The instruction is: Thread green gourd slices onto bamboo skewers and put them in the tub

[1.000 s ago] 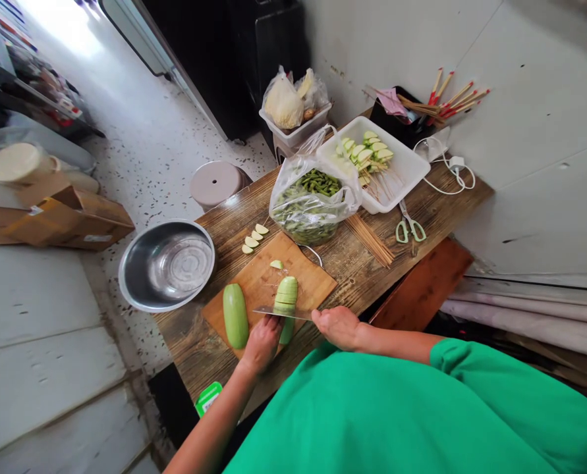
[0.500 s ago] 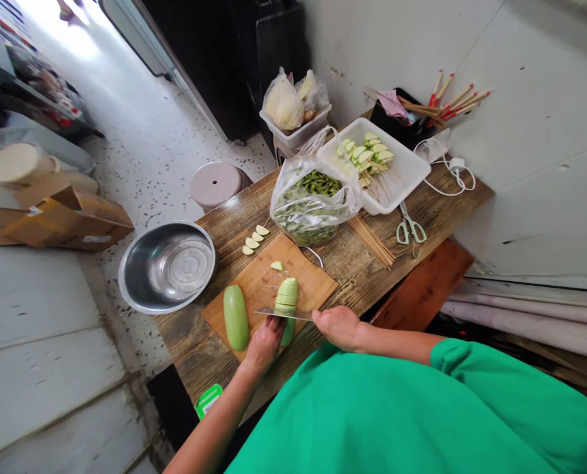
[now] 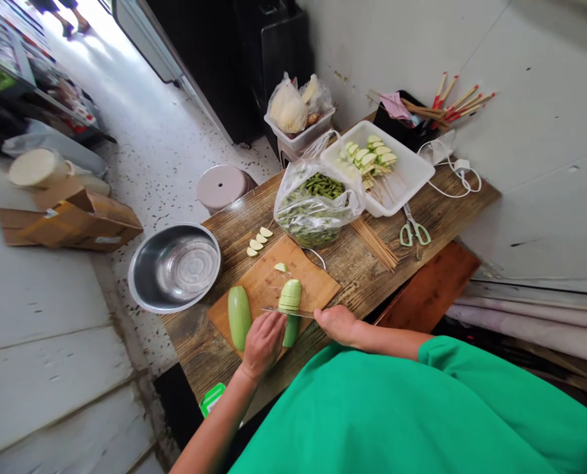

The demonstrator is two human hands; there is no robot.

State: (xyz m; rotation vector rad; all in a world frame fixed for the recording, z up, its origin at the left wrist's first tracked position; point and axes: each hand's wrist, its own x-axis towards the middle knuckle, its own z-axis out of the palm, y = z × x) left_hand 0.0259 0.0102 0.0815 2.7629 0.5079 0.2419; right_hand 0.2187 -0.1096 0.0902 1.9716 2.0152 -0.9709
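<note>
My right hand (image 3: pixel 337 324) is closed round the handle of a kitchen knife (image 3: pixel 298 313), its blade lying across a partly sliced zucchini (image 3: pixel 290 293). Cut slices still stand together beyond the blade. My left hand (image 3: pixel 263 342) is curled against the near part of that zucchini, fingertips close to the blade and partly hidden. Both are over a wooden cutting board (image 3: pixel 264 276). To the left lies a whole zucchini (image 3: pixel 239 319) on the board, and a small cut piece (image 3: pixel 280 267) rests near its far side.
Several zucchini slices (image 3: pixel 260 241) lie beyond the board. A bag of green pods (image 3: pixel 313 210), loose skewers (image 3: pixel 375 243), scissors (image 3: pixel 414 230) and a white tub (image 3: pixel 406 187) of skewered slices stand farther right. A metal basin (image 3: pixel 174 266) is at the left edge, near a stool (image 3: pixel 221 187).
The blade has turned more edge-on above the zucchini. My left hand has shifted slightly forward. The whole view has moved a little, and a person's legs show more at the top left.
</note>
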